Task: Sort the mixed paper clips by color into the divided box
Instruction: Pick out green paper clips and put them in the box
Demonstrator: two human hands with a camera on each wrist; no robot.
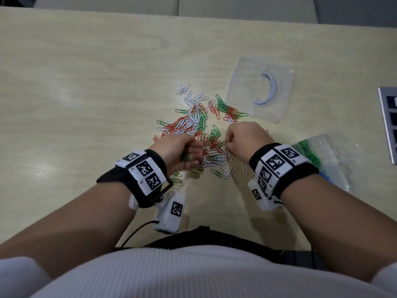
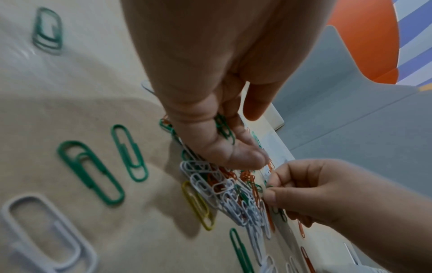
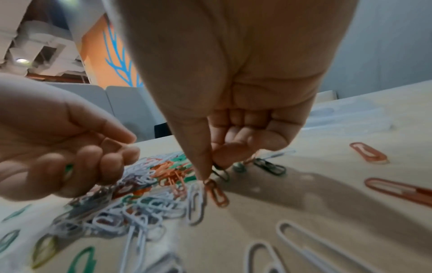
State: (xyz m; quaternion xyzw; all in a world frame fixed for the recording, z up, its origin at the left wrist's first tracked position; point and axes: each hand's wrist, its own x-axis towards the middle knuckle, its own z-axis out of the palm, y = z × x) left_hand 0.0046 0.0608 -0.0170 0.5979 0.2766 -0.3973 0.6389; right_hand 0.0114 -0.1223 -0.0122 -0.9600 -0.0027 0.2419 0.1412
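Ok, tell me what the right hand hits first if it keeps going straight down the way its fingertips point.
The right hand points down at the table, already pinching a green clip. Straight on, it likely meets the orange clip just below its fingertips, then the tabletop; depth is uncertain.

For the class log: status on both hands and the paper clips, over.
Left hand cupping green clips. Right hand pinching a green clip from the mixed pile. Divided box far right, nothing blocking.
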